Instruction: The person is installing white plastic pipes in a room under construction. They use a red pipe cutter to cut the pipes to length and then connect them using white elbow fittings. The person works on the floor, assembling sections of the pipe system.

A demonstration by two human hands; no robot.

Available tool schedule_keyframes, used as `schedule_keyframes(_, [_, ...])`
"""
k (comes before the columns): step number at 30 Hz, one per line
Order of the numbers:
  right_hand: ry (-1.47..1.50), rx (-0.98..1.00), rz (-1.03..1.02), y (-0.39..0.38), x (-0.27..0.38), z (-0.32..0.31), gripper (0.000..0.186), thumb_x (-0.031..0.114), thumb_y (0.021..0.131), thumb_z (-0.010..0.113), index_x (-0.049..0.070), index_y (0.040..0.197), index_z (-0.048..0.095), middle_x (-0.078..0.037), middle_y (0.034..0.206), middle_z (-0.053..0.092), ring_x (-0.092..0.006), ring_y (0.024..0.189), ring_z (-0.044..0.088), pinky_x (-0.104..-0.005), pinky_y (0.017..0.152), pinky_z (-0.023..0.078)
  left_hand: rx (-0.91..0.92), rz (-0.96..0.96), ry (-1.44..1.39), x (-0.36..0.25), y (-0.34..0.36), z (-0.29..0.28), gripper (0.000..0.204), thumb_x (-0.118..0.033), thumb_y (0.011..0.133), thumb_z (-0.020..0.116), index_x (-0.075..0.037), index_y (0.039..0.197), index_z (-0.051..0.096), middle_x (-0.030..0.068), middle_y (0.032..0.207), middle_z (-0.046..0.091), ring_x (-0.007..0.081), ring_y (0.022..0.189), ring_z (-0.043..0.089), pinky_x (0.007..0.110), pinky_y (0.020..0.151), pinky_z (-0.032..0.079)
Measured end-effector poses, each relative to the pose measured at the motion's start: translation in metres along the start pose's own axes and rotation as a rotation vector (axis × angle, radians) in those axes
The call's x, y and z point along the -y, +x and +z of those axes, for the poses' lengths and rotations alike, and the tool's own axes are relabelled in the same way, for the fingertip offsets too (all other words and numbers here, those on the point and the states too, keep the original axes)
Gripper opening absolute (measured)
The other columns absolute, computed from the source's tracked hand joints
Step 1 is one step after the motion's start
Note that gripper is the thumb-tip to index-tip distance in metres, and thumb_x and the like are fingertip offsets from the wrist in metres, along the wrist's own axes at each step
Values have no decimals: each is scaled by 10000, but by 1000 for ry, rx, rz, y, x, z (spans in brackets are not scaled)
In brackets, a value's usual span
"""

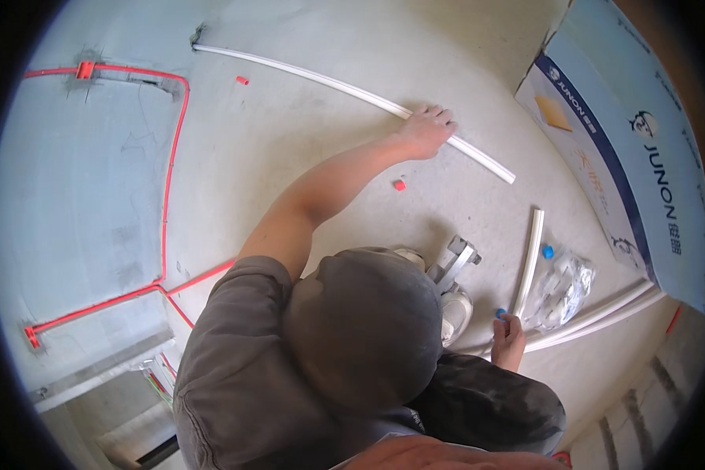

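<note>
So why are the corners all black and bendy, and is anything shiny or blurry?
Head view: the fisheye lens leaves the dark round border and bends straight edges near the rim; head view: the clear crinkled plastic catches bright white glints; head view: the grey cap looks dark and a bit soft, with little detail.

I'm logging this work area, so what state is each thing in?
Long white strip: lying flat
Left hand: resting on that strip
Right hand: fingers bent, hold unclear
Short white strip: apart from the long one
Clear plastic: crumpled
Cardboard box: standing
Grey tool: partly hidden
Red conduit: bent at corners
</note>
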State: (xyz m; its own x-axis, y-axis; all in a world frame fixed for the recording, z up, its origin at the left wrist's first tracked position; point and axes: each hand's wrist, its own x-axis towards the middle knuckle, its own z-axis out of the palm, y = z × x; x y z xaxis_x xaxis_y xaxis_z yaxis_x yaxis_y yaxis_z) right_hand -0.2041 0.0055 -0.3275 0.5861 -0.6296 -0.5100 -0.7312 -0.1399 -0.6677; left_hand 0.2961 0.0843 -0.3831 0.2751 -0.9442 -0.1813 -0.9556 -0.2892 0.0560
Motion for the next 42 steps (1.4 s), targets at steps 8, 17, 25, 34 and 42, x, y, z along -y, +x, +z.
schedule_keyframes(8, [-22, 35, -11, 13, 10, -1, 207, 118, 956, 690, -20, 1108, 665, -98, 775, 644, -186, 685, 562, -333, 652, 477, -44, 41, -53, 1, 0, 12, 480, -15, 736, 707, -73, 1205, 623, 115, 1237, 577, 290, 1254, 530, 438, 1045, 398])
schedule_keyframes(17, [-51, 28, -50, 15, 2, 8, 212, 148, 955, 693, -10, 1094, 670, -161, 808, 679, -273, 706, 641, -374, 678, 514, -247, -44, -225, -7, -5, 9, 390, 42, 686, 673, -22, 1060, 582, 151, 1143, 565, 351, 1178, 543, 436, 1000, 477])
schedule_keyframes(25, [-62, 38, -105, 19, 10, 8, 187, 138, 958, 687, -3, 1079, 663, -187, 859, 695, -332, 768, 672, -401, 712, 527, -525, 76, -138, -1, 1, 3, 376, 48, 679, 663, -37, 1034, 573, 142, 1059, 530, 356, 1040, 536, 442, 911, 480])
schedule_keyframes(34, [-90, 43, -94, 21, 7, 9, 177, 139, 951, 690, 12, 1070, 656, -193, 877, 695, -361, 787, 671, -414, 720, 527, -271, 97, -248, 5, -11, 5, 437, -132, 818, 760, -76, 1229, 622, 101, 1209, 561, 310, 1215, 515, 461, 1061, 379])
schedule_keyframes(42, [-103, 45, -90, 23, 11, 12, 193, 149, 946, 690, 10, 1076, 655, -179, 855, 684, -353, 764, 659, -416, 710, 515, -111, 23, -221, 9, -9, 12, 441, -191, 840, 776, -72, 1241, 636, 97, 1269, 583, 296, 1281, 498, 467, 1103, 348])
